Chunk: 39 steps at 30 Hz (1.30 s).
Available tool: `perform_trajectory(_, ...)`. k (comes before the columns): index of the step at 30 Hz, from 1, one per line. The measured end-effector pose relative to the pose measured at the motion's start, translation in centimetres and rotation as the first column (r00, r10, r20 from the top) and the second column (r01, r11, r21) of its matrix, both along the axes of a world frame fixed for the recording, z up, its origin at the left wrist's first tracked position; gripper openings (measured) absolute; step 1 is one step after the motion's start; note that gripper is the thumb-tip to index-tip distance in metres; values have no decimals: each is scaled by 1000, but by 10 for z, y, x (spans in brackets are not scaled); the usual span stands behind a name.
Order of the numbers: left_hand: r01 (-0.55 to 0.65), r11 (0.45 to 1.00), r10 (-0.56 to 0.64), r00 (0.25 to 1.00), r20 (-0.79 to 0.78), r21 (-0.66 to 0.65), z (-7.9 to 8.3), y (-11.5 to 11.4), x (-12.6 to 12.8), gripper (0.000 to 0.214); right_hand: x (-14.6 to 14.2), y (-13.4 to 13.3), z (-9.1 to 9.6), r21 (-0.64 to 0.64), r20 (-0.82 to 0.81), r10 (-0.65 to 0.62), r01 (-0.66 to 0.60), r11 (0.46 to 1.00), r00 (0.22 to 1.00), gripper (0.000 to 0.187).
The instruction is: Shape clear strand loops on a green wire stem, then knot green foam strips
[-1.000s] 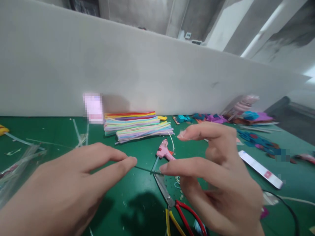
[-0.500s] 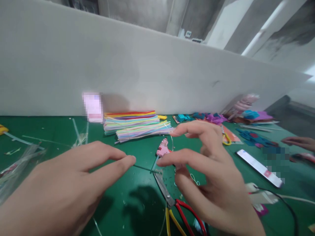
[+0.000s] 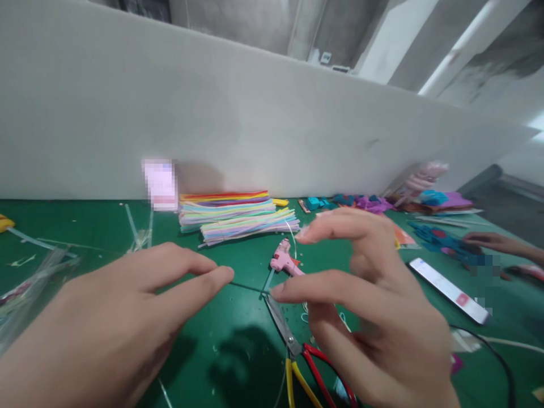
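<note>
Between the thumb and forefinger of my left hand (image 3: 140,311) is pinched a thin dark green wire-like strand (image 3: 247,287), pointing right. My right hand (image 3: 361,294) is open, its fingers spread and bent; one fingertip lies at the strand's far end, and I cannot tell whether it touches. Below that end, scissors (image 3: 283,326) with red and yellow handles lie on the green table, blades pointing away from me. A pink glue gun (image 3: 284,258) with a pale glue stick lies just beyond, partly covered by my right fingers.
Bundles of coloured pipe cleaners (image 3: 238,218) lie along the white partition (image 3: 255,130). A phone (image 3: 450,292) rests at right, near another person's hand (image 3: 497,242) by blue felt-like pieces (image 3: 442,235). Clear plastic bags (image 3: 34,289) lie at left; a black cable (image 3: 497,345) crosses at right.
My right hand has shifted slightly right, its lower fingertip now at the strand's end. My left hand stays nearly still. The other person's hand has moved left toward the blue pieces.
</note>
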State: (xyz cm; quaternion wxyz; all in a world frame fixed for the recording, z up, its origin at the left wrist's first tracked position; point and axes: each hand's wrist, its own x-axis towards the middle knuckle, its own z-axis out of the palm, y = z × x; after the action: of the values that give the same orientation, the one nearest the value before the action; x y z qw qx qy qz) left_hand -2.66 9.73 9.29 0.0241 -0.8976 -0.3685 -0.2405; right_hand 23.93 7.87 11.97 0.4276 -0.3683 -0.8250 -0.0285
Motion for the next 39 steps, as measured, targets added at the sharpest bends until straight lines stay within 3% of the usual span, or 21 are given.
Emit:
perform_trajectory(5, 0, 1000, 0, 1000, -4, 0, 0, 1, -1, 43, -1, 3, 3, 141, 48, -25, 18, 990, 999, 40)
perform_trajectory(23, 18, 1000, -19, 999, -48, -19, 0, 1, -2, 46, 0, 6, -2, 96, 46, 11, -16, 995, 999, 40)
perform_trajectory(39, 21, 999, -20, 1000, -17, 42, 1, 3, -1, 46, 2, 8, -1, 99, 73, 6, -13, 995, 997, 34)
